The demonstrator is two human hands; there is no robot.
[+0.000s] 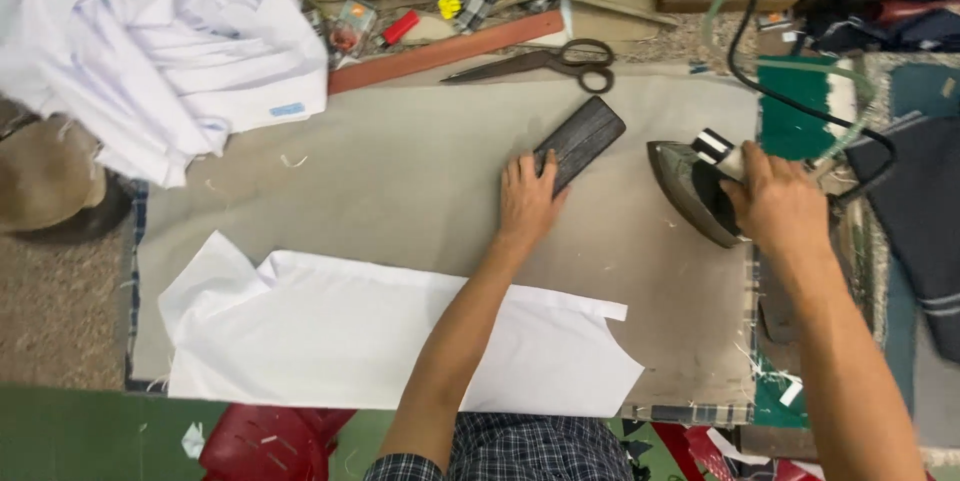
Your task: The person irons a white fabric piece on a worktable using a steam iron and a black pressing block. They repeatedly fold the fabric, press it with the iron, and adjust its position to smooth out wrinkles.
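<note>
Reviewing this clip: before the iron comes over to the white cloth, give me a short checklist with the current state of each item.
1. Right hand has hold of the iron by its handle: ok.
2. Left hand rests on the dark wooden block, away from the iron: ok.
3. White cloth piece lies flat on the grey pressing pad: ok, though its left corner is folded up.
4. Scissors lie at the pad's far edge, off the cloth: ok.
5. Iron's cord free of snags: cannot tell, it runs out of view.
6. Iron hot enough: cannot tell.
</note>
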